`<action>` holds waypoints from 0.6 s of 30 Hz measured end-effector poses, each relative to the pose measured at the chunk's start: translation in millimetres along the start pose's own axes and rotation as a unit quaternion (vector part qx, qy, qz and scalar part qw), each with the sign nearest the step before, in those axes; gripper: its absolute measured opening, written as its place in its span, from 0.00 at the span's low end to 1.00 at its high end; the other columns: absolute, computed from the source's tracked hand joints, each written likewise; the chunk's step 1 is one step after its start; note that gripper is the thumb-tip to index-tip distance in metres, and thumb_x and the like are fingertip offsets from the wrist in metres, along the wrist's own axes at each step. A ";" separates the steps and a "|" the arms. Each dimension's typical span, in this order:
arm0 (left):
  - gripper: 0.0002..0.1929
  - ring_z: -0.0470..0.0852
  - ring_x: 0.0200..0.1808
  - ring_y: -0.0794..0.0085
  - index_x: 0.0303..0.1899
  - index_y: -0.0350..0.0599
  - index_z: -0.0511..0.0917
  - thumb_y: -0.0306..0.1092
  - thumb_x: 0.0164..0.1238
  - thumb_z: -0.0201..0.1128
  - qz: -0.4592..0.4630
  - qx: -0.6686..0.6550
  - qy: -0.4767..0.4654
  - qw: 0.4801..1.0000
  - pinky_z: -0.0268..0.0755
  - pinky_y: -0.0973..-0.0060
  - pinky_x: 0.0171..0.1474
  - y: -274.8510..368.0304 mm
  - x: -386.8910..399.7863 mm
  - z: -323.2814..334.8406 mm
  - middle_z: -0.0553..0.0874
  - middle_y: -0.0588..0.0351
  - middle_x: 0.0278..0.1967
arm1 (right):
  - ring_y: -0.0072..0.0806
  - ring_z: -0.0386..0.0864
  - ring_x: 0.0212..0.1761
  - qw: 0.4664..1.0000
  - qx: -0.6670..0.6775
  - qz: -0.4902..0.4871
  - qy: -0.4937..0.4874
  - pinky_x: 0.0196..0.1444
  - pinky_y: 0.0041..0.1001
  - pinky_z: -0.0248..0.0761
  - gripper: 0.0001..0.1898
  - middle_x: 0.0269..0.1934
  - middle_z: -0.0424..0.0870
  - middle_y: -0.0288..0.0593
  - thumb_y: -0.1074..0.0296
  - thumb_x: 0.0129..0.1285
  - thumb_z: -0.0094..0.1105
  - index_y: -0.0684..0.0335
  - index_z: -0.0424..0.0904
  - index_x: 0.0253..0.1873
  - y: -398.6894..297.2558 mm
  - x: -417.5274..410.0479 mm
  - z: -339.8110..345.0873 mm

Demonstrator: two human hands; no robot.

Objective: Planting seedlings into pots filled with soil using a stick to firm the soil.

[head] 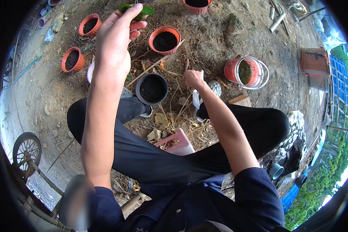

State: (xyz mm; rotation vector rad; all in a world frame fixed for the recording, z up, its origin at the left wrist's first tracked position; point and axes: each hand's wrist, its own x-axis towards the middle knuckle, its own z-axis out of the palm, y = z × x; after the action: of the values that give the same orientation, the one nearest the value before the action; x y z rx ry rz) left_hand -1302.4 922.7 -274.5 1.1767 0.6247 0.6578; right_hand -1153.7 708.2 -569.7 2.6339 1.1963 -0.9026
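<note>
My left hand [116, 43] is raised at the upper left and pinches a small green leafy cutting [146, 10] between thumb and fingers. Lower down, my right hand [195, 78] is curled near my right shoe, and a short brown stick [186, 63] juts from its far side. Between my feet stands a dark plastic pot [151, 88] filled with black soil. An orange pot [164, 40] of soil sits just beyond it. My left forearm partly hides a pale container [90, 72].
More soil-filled orange pots [90, 25] [72, 59] stand at the left, another pot [197, 6] at the top. A red and white bucket [246, 72] leans at the right, near a wooden block [240, 101]. Beneath me is a pink plastic stool [179, 143]. A spoked wheel [27, 152] stands far left.
</note>
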 end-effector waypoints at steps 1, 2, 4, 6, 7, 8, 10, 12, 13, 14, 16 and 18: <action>0.09 0.84 0.39 0.82 0.46 0.48 0.84 0.39 0.70 0.71 -0.001 0.004 -0.001 1.000 0.70 0.81 0.44 0.5 -0.3 -1.2 0.88 0.62 0.40 | 0.47 0.89 0.46 1.000 -0.001 -0.001 0.000 0.61 0.57 0.65 0.11 0.40 0.91 0.48 0.70 0.51 0.62 0.59 0.88 0.41 0.7 0.8 1.1; 0.09 0.84 0.39 0.82 0.46 0.48 0.84 0.39 0.70 0.71 -0.001 0.003 0.000 1.000 0.70 0.81 0.44 0.0 -1.7 -1.6 0.88 0.62 0.40 | 0.47 0.89 0.46 1.000 0.007 0.004 0.004 0.61 0.57 0.64 0.11 0.41 0.91 0.48 0.70 0.52 0.62 0.58 0.88 0.41 1.7 1.5 2.7; 0.09 0.84 0.39 0.83 0.46 0.48 0.84 0.39 0.70 0.71 0.016 0.003 -0.005 1.000 0.70 0.81 0.44 -1.7 -5.3 -1.5 0.88 0.62 0.40 | 0.47 0.88 0.47 1.000 0.013 0.007 0.008 0.62 0.58 0.64 0.11 0.41 0.91 0.48 0.70 0.52 0.61 0.58 0.88 0.41 3.0 2.6 7.5; 0.09 0.85 0.38 0.83 0.46 0.47 0.85 0.39 0.71 0.70 0.012 0.005 0.010 1.000 0.71 0.82 0.43 -0.7 -4.6 -1.9 0.89 0.61 0.39 | 0.47 0.88 0.49 0.999 0.020 0.042 -0.011 0.62 0.58 0.63 0.11 0.43 0.90 0.50 0.69 0.54 0.61 0.58 0.87 0.42 3.6 2.0 14.5; 0.09 0.86 0.37 0.84 0.45 0.46 0.85 0.39 0.72 0.69 0.013 0.006 0.014 1.000 0.72 0.84 0.42 -0.4 -4.0 -1.6 0.90 0.61 0.38 | 0.47 0.88 0.49 0.999 0.028 0.031 -0.003 0.62 0.58 0.63 0.11 0.43 0.90 0.50 0.69 0.54 0.61 0.58 0.87 0.42 4.3 0.2 19.0; 0.09 0.86 0.37 0.84 0.45 0.46 0.85 0.39 0.72 0.69 0.012 0.006 0.013 1.000 0.72 0.84 0.42 -0.2 -3.5 -1.6 0.90 0.61 0.38 | 0.47 0.88 0.49 0.999 0.033 0.029 0.009 0.62 0.57 0.63 0.11 0.44 0.90 0.50 0.67 0.55 0.61 0.58 0.87 0.43 5.3 -3.2 24.7; 0.08 0.85 0.36 0.84 0.45 0.46 0.85 0.38 0.72 0.68 0.012 -0.001 0.011 1.000 0.72 0.85 0.40 0.2 -2.5 -1.4 0.90 0.61 0.38 | 0.46 0.87 0.52 0.999 0.015 0.043 0.020 0.61 0.55 0.64 0.10 0.44 0.90 0.48 0.66 0.58 0.61 0.57 0.86 0.43 7.8 -6.4 34.2; 0.08 0.85 0.36 0.84 0.45 0.46 0.85 0.38 0.72 0.68 0.008 -0.002 0.013 1.000 0.72 0.85 0.40 -0.3 -2.0 -0.3 0.89 0.62 0.38 | 0.44 0.86 0.53 0.996 0.037 0.042 0.073 0.62 0.55 0.63 0.09 0.43 0.90 0.47 0.67 0.59 0.60 0.56 0.86 0.42 9.9 -9.1 44.0; 0.08 0.85 0.36 0.84 0.45 0.45 0.85 0.38 0.73 0.68 0.005 -0.002 0.016 1.000 0.72 0.85 0.40 -0.5 -1.7 0.4 0.89 0.62 0.38 | 0.43 0.85 0.53 0.991 0.047 0.058 0.110 0.63 0.54 0.62 0.08 0.42 0.90 0.46 0.68 0.60 0.59 0.56 0.86 0.41 11.0 -9.7 47.9; 0.08 0.85 0.36 0.84 0.45 0.45 0.85 0.38 0.73 0.68 0.007 -0.003 0.012 1.000 0.72 0.85 0.40 -0.6 -1.5 1.2 0.89 0.62 0.37 | 0.40 0.83 0.54 0.983 0.076 0.071 0.152 0.63 0.51 0.60 0.07 0.40 0.89 0.44 0.70 0.60 0.58 0.54 0.86 0.39 11.2 -10.3 51.6; 0.08 0.85 0.36 0.84 0.45 0.45 0.85 0.38 0.72 0.69 0.001 -0.004 0.017 1.000 0.72 0.85 0.40 -0.7 -0.6 2.8 0.89 0.62 0.37 | 0.41 0.84 0.52 0.971 0.090 0.061 0.214 0.61 0.49 0.61 0.06 0.39 0.89 0.44 0.70 0.60 0.58 0.55 0.85 0.38 15.0 -8.7 52.4; 0.08 0.85 0.35 0.84 0.45 0.46 0.85 0.38 0.72 0.69 -0.003 -0.003 0.020 1.000 0.72 0.84 0.40 -1.1 0.0 4.6 0.89 0.62 0.37 | 0.41 0.85 0.44 0.955 0.091 0.097 0.265 0.57 0.44 0.62 0.05 0.34 0.89 0.41 0.69 0.59 0.59 0.53 0.85 0.34 17.8 -6.2 48.3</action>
State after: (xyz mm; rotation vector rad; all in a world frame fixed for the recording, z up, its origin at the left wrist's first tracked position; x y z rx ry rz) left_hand -1298.8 919.6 -274.3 1.1572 0.6597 0.6797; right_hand -1166.9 676.0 -608.1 3.1973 0.9407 -0.2851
